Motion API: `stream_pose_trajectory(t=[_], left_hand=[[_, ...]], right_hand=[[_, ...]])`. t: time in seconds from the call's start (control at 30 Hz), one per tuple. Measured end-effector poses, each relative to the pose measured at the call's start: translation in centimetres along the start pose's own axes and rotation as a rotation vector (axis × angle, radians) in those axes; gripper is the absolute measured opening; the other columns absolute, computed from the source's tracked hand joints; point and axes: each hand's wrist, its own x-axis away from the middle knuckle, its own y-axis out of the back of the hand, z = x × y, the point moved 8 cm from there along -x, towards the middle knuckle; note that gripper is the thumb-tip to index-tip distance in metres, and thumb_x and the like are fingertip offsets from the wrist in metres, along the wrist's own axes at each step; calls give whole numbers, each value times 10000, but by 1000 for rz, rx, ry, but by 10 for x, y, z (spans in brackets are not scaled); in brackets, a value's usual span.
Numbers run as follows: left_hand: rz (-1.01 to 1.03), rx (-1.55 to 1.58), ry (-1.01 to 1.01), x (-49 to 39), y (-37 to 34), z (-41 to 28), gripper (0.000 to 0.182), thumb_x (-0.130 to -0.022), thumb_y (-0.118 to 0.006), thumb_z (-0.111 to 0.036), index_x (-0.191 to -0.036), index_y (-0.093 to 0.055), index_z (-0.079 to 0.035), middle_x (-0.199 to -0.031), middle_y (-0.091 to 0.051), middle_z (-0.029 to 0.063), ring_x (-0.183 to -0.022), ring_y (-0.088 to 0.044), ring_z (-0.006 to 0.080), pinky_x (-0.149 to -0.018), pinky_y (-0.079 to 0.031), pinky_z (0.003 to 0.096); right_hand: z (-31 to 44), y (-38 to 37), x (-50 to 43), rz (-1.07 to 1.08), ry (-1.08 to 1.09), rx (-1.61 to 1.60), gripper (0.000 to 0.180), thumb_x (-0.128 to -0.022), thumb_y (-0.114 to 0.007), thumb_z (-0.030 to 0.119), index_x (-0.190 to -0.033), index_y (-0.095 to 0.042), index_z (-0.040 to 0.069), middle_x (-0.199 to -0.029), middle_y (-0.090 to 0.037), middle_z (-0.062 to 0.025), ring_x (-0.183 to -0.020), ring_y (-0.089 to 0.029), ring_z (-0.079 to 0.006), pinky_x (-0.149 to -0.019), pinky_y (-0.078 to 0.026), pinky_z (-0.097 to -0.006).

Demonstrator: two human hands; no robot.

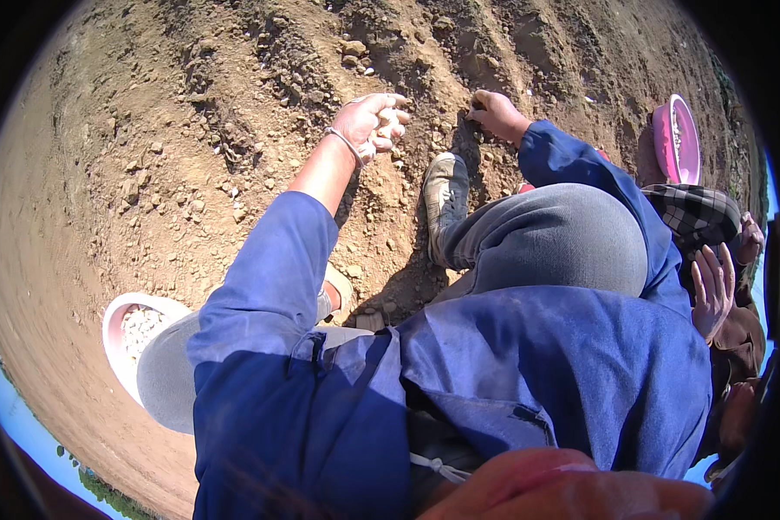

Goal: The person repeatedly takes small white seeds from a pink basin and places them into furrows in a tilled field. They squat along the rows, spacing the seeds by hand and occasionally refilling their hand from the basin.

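Note:
My left hand (369,127), with a bracelet at the wrist, is curled palm up around several pale pieces (385,123) that look like garlic cloves. It hovers over the tilled soil (266,156). Further right, my right hand (496,116) points its pinched fingertips down at the loose soil of a furrow. Whether a clove sits between those fingertips is hidden. Beside my left knee stands a pale basin (116,328) holding many similar cloves (143,328).
My shoe (446,195) rests on the soil between both arms. A pink basin (689,140) with pale pieces stands at the far right. Close on my right sits another person, whose hand (713,289) is near my elbow. Ridges and clods (354,49) cover the ground ahead.

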Motion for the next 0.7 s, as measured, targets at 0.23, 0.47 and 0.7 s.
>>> stream_pose_trajectory(t=[0.23, 0.47, 0.7], left_hand=[[89, 95, 41, -25, 11, 9, 424, -987, -513, -232, -1339, -496, 4, -1022, -625, 142, -715, -600, 134, -414, -408, 187], [113, 48, -6, -33, 12, 3, 402, -990, -485, -171, -1347, -481, 13, -1057, -627, 156, -721, -594, 132, -421, -417, 188], [134, 88, -14, -38, 11, 8, 364, -999, -460, -113, -1331, -491, 34, -1172, -634, 207, -721, -593, 138, -427, -417, 182]], right_hand=[[-23, 34, -30, -219, -163, -253, 245, -851, -734, 188, -1003, -649, 15, -816, -679, -127, -763, -655, -204, -714, -517, -357], [-13, 30, -29, -359, -3, 31, 165, -824, -735, 138, -917, -651, 31, -851, -656, -121, -811, -631, -214, -746, -497, -336], [-2, 12, -31, -308, 123, 202, 114, -773, -686, 68, -875, -649, 31, -900, -633, -151, -874, -618, -354, -793, -500, -407]])
